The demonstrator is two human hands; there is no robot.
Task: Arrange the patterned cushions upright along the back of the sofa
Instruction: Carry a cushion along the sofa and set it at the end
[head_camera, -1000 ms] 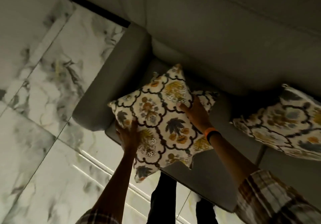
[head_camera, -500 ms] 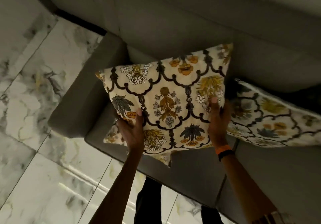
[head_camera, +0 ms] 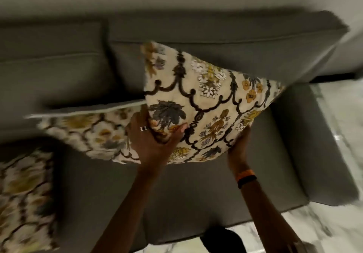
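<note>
Gripping one patterned cushion (head_camera: 206, 103) tilted above the sofa seat (head_camera: 186, 197): left hand (head_camera: 151, 141), right hand (head_camera: 238, 146) both clasp its lower edge.

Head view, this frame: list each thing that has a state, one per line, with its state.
Held cushion: lifted off the seat, tilted, gripped at its lower edge.
Second cushion: lying behind and left of the held one, blurred.
Third cushion: lying on the seat at far left.
Left hand: closed on held cushion.
Right hand: closed on held cushion.
</note>
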